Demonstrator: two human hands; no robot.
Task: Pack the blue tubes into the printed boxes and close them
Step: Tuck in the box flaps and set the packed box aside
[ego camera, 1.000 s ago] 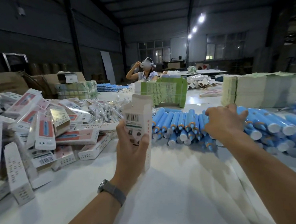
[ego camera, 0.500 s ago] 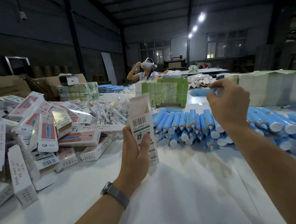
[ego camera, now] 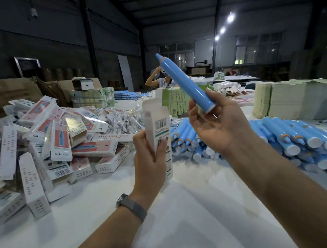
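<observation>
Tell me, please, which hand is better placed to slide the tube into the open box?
The right hand: it already holds the blue tube raised beside the printed box, whose top flap stands open. The left hand grips that box upright.

My arms are bare to the edge of the view, no sleeves showing. Just behind my left hand [ego camera: 149,159], a grey watch [ego camera: 130,205] with a dark face wraps the wrist. My right hand [ego camera: 219,123] wears nothing.

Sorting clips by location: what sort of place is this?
Probably a packing hall in a warehouse: a table piled with printed boxes, blue tubes, stacked flat cartons, another worker behind.
</observation>
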